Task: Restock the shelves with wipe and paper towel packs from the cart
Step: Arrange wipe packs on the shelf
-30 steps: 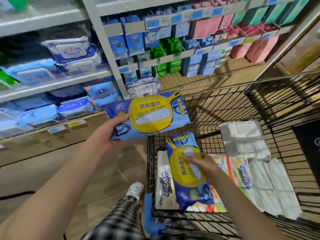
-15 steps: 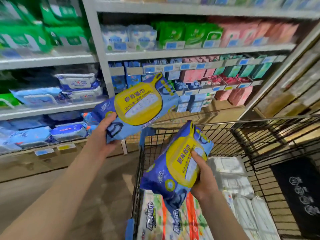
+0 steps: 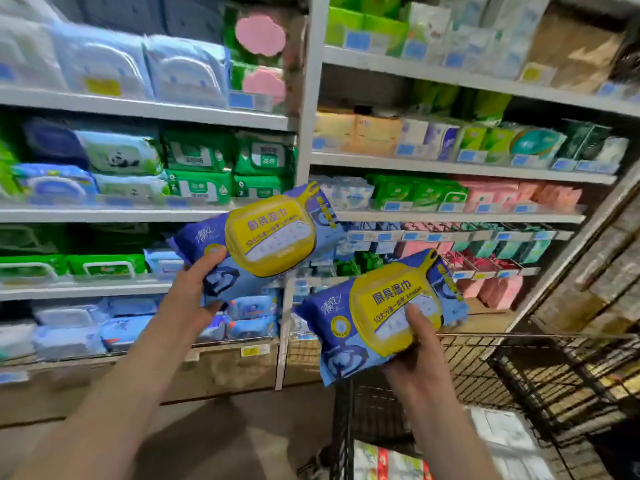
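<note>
glossy plastic wipe packs (image 3: 273, 233), black wire-metal cart (image 3: 540, 372), white painted shelves (image 3: 450, 168)

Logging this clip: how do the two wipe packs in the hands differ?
The left-hand pack is higher, before the shelves; the right-hand pack is lower, by the cart. The left hand grips its pack's left end; the right hand holds its pack's lower edge, thumb on its front. Both share one design.

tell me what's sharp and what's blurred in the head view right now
Head view: the upper wipe pack in the left hand and the lower wipe pack in the right hand are sharp enough to read; the shelves behind are smeared, worst at the left and top; the wide angle bows the shelf edges; the cart sits in dim light.
</note>
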